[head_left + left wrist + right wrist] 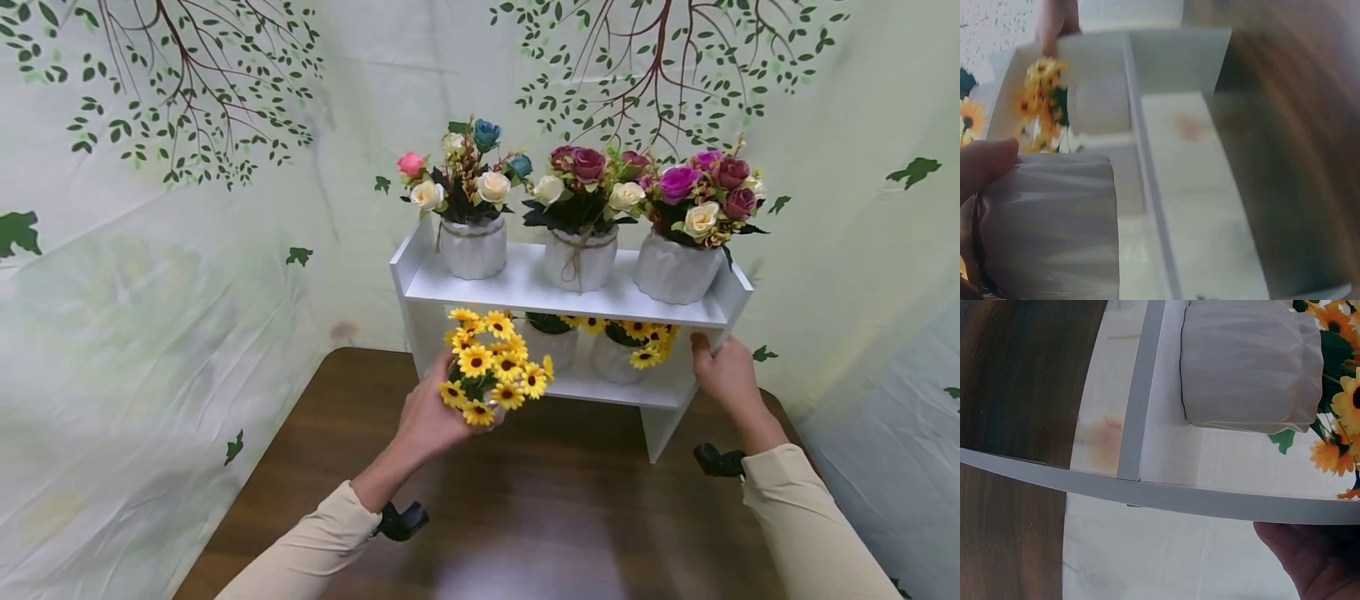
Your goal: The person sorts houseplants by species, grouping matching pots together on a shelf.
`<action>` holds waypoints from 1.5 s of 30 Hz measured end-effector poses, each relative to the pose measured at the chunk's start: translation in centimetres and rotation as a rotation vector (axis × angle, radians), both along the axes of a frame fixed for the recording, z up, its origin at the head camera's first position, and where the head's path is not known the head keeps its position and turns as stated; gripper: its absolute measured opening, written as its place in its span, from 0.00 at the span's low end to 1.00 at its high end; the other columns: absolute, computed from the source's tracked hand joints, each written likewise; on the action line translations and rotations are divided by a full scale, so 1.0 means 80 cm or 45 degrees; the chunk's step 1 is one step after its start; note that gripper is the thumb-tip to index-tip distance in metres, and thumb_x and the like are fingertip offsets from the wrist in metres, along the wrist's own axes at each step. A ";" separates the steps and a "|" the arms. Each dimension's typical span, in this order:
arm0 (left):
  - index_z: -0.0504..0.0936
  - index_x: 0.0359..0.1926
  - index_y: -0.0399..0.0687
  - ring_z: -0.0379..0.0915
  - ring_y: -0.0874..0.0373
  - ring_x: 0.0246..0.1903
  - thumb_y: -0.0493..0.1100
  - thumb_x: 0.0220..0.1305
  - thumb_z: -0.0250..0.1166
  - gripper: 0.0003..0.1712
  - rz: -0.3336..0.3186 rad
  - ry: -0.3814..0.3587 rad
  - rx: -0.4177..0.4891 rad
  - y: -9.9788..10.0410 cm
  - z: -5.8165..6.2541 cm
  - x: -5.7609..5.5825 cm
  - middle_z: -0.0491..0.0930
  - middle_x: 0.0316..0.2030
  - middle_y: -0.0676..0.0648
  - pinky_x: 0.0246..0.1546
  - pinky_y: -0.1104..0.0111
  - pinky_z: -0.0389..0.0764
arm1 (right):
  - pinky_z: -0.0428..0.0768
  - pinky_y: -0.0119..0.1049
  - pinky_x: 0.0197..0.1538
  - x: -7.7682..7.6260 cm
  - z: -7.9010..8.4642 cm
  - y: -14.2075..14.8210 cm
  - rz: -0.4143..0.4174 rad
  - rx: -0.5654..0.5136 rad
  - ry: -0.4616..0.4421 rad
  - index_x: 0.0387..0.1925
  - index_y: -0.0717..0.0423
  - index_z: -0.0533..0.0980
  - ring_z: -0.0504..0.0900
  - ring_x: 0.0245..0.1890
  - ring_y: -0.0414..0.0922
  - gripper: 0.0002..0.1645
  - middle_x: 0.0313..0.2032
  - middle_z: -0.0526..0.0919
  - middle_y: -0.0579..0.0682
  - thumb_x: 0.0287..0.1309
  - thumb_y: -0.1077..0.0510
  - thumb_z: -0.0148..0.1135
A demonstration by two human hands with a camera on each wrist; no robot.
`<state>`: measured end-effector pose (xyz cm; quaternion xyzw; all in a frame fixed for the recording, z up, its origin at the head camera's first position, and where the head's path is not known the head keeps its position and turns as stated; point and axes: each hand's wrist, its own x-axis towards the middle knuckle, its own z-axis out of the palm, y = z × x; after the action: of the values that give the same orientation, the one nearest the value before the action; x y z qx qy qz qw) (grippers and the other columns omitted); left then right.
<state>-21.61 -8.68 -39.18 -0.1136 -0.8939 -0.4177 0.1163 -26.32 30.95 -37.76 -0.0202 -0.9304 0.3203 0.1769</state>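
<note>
My left hand (435, 412) grips a white pot (1054, 225) of small yellow sunflowers (491, 362) in front of the lower tier. From above, the blooms hide most of that pot; the left wrist view shows its ribbed side with the thumb at its rim. My right hand (727, 371) holds the right side panel of a white two-tier shelf (517, 296), below the upper board. Two more white pots (618, 358) with yellow sunflowers (645, 337) stand on the lower tier, partly hidden by the upper one. The right wrist view shows one pot (1250, 365) close beside that panel.
On the upper tier are three white pots (472, 247) of mixed roses (588, 167), one tied with a twine bow. The shelf stands on a dark brown wooden table (525, 500). Pale cloth (360, 183) printed with leaves and branches hangs behind and beside it.
</note>
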 end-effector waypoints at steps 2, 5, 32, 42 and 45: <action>0.59 0.73 0.52 0.75 0.44 0.60 0.56 0.38 0.81 0.62 0.051 -0.023 -0.003 -0.004 0.006 -0.011 0.75 0.64 0.43 0.56 0.45 0.78 | 0.72 0.45 0.32 0.000 0.001 0.000 -0.008 -0.001 0.003 0.55 0.74 0.68 0.74 0.34 0.60 0.25 0.34 0.74 0.68 0.74 0.54 0.42; 0.56 0.74 0.57 0.74 0.44 0.62 0.58 0.40 0.81 0.62 0.124 -0.057 0.037 -0.006 0.008 -0.028 0.73 0.65 0.45 0.58 0.44 0.75 | 0.72 0.45 0.32 0.001 0.003 0.001 -0.016 -0.005 0.000 0.56 0.74 0.68 0.74 0.35 0.60 0.25 0.35 0.75 0.68 0.74 0.54 0.42; 0.59 0.69 0.50 0.75 0.44 0.59 0.59 0.43 0.79 0.56 0.253 -0.077 -0.024 -0.001 -0.013 -0.098 0.75 0.60 0.43 0.56 0.48 0.77 | 0.77 0.51 0.38 0.001 0.003 -0.001 0.018 -0.008 -0.087 0.65 0.72 0.63 0.74 0.40 0.62 0.28 0.50 0.75 0.74 0.75 0.54 0.40; 0.56 0.73 0.48 0.78 0.38 0.56 0.60 0.42 0.78 0.61 0.310 -0.069 -0.048 0.011 -0.010 -0.119 0.78 0.58 0.36 0.55 0.49 0.78 | 0.77 0.52 0.37 0.002 0.002 0.002 0.013 -0.008 -0.076 0.62 0.73 0.65 0.74 0.40 0.62 0.28 0.47 0.76 0.74 0.75 0.53 0.39; 0.55 0.73 0.47 0.78 0.38 0.56 0.58 0.42 0.77 0.61 0.327 -0.075 -0.043 0.012 -0.011 -0.122 0.77 0.58 0.36 0.56 0.50 0.78 | 0.74 0.47 0.34 0.001 0.001 0.002 0.017 0.004 -0.038 0.59 0.74 0.67 0.74 0.37 0.61 0.26 0.41 0.76 0.71 0.75 0.54 0.41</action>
<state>-31.37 -7.73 -40.06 0.0122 -0.9110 -0.3875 0.1407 -26.22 31.08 -37.69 -0.0186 -0.9336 0.3198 0.1608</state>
